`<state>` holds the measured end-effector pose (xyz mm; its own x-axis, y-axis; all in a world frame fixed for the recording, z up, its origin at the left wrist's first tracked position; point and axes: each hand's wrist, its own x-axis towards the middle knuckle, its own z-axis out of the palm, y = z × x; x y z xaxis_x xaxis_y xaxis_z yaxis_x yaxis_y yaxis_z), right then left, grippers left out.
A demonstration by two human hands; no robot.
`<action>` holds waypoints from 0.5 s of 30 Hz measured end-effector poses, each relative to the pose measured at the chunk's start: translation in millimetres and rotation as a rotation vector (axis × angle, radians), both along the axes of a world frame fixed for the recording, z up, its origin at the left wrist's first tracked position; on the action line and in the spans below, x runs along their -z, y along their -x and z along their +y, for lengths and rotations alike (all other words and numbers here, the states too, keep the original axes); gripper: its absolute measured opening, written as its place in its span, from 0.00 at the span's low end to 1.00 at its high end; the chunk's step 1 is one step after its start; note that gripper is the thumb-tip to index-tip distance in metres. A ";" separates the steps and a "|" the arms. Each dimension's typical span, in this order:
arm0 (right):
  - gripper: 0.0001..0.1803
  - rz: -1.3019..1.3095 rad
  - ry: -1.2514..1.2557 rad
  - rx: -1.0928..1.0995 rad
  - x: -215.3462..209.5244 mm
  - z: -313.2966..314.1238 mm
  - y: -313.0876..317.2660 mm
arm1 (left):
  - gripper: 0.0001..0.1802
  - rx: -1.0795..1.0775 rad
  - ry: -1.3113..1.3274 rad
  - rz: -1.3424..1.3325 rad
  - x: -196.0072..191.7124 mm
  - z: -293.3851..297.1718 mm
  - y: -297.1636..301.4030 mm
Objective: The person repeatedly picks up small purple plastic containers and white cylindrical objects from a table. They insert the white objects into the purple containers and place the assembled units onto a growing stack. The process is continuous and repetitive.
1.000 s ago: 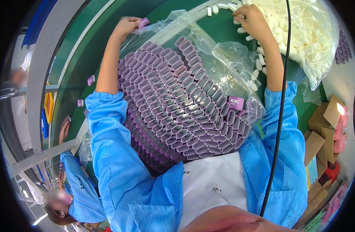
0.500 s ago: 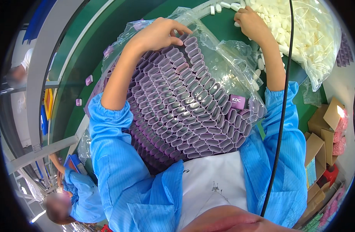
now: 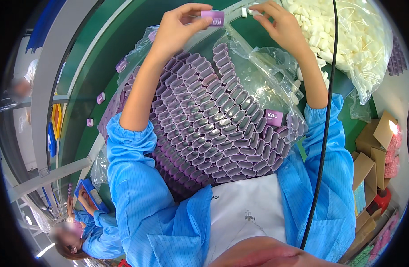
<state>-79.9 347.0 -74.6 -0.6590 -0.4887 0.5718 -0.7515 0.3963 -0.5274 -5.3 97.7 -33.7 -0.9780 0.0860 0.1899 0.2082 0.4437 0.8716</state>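
Note:
My left hand (image 3: pixel 175 29) pinches a purple oval shell (image 3: pixel 212 18) between thumb and fingers, lifted clear of the others. Facing it, my right hand (image 3: pixel 282 26) is closed on a small white oval insert (image 3: pixel 256 13), partly covered by the fingertips. Beside those fingertips another small white piece (image 3: pixel 244 12) rests on the green surface. Below my hands, many open purple shells (image 3: pixel 204 107) stand packed in rows, their hollow ends up. One purple shell (image 3: pixel 273 117) lies on its side at the right of the rows.
A clear bag of white inserts (image 3: pixel 342 40) spreads at the far right. Clear plastic film (image 3: pixel 258 66) lies by the shells. A black cable (image 3: pixel 322 147) hangs across the right side. A green conveyor (image 3: pixel 82 95) carries a few purple pieces; a co-worker (image 3: pixel 100 233) sits at lower left.
My left hand has lifted a purple shell up from the rows. My right hand has moved left from the white pile with an insert. The co-worker's arm has moved over a blue bin.

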 end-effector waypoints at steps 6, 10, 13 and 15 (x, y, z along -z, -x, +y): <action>0.08 -0.303 0.382 -0.213 -22.6 -28.5 -43.2 | 0.17 0.075 -0.497 -0.039 22.6 13.3 1.5; 0.04 -0.343 0.487 -0.265 -16.0 -29.4 -41.4 | 0.17 0.093 -0.441 -0.010 21.8 14.7 -1.0; 0.02 -0.321 0.519 -0.301 -7.8 -29.1 -35.9 | 0.16 0.081 -0.382 0.018 22.7 16.8 -3.0; 0.03 -0.229 0.518 -0.294 -4.1 -29.5 -34.2 | 0.16 0.068 -0.372 0.026 23.2 20.6 -4.2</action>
<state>-45.7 317.5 -70.5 -0.6727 -0.3660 0.6431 -0.6356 -0.1590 -0.7554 -1.2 118.2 -56.9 -0.9670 0.0710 0.2448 0.2503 0.0822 0.9647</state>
